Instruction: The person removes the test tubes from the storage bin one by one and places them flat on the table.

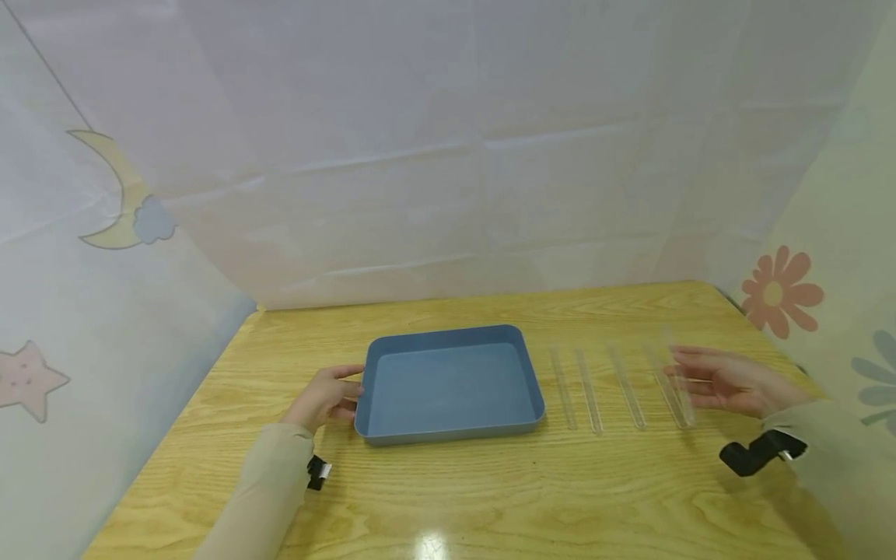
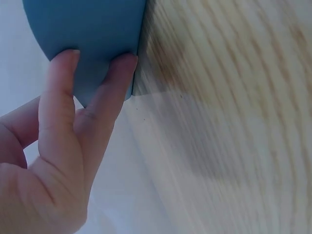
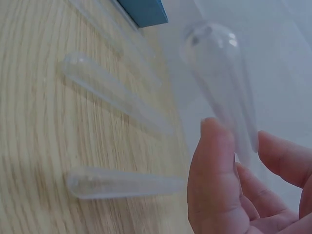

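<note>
The blue rectangular tray (image 1: 451,389) lies on the table. At its left end my left hand (image 1: 327,397) touches the outer wall; in the left wrist view, extended fingers (image 2: 59,92) rest against that blue side. My right hand (image 1: 731,383) pinches a clear test tube (image 3: 217,68) between thumb and fingers, its rounded end pointing away from the hand. Further clear tubes lie side by side right of the tray, among them one tube (image 1: 589,391) near it and another tube (image 1: 628,386) farther right. A tube (image 3: 124,184) lies beneath the held one.
The wood-grain table (image 1: 448,498) extends in front of the tray. A pale wall sheet (image 1: 448,194) rises behind its far edge, and printed sheets stand at both sides. Each sleeve has a black strap (image 1: 763,451) near the wrist.
</note>
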`<control>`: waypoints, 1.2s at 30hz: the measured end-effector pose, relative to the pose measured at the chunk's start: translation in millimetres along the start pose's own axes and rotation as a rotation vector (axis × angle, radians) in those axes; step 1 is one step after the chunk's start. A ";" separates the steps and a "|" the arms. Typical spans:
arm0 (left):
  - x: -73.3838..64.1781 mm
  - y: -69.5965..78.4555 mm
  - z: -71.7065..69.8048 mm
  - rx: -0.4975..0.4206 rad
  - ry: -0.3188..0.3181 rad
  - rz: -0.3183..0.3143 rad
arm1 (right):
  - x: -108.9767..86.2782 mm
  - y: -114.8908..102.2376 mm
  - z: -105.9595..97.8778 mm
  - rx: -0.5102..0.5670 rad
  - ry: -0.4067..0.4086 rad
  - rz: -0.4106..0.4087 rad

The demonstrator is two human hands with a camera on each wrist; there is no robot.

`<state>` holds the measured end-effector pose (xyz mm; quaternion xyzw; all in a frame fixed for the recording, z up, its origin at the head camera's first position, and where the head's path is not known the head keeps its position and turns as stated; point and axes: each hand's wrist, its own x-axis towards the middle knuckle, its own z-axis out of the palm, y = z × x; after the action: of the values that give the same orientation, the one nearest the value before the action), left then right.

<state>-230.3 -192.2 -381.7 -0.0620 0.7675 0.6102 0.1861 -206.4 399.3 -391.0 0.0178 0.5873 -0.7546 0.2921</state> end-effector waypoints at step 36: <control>-3.3 -6.0 -3.0 0.027 0.016 -0.035 | -0.8 -3.1 -28.4 -0.250 0.324 0.132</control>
<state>-225.9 -197.0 -385.4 -0.0779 0.7760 0.5958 0.1915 -216.2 425.5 -396.8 0.1409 0.7130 -0.6426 0.2426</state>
